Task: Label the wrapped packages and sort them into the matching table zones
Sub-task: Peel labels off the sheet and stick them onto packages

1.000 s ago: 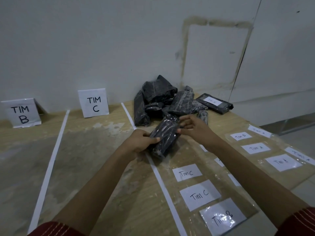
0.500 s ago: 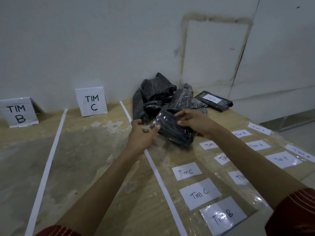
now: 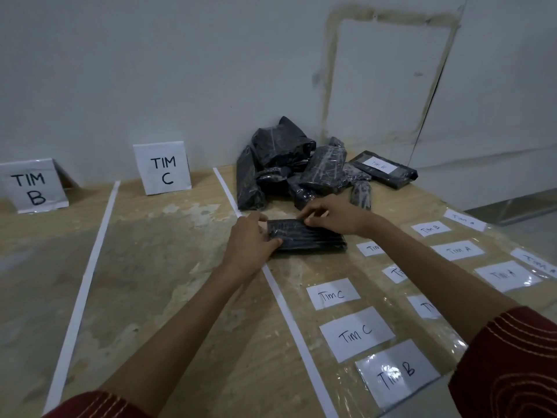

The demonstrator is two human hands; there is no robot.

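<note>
Tabletop, package between left grip, right grip

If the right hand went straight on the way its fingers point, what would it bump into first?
Most likely the left hand. The right hand points leftward along the top of the black wrapped package, and the left hand grips that end. Depth is unclear, so it might pass just behind.

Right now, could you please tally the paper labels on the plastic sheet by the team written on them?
Tim A labels: 4
Tim B labels: 2
Tim C labels: 2
Labels cut off by the arm: 3
Total: 11
</note>
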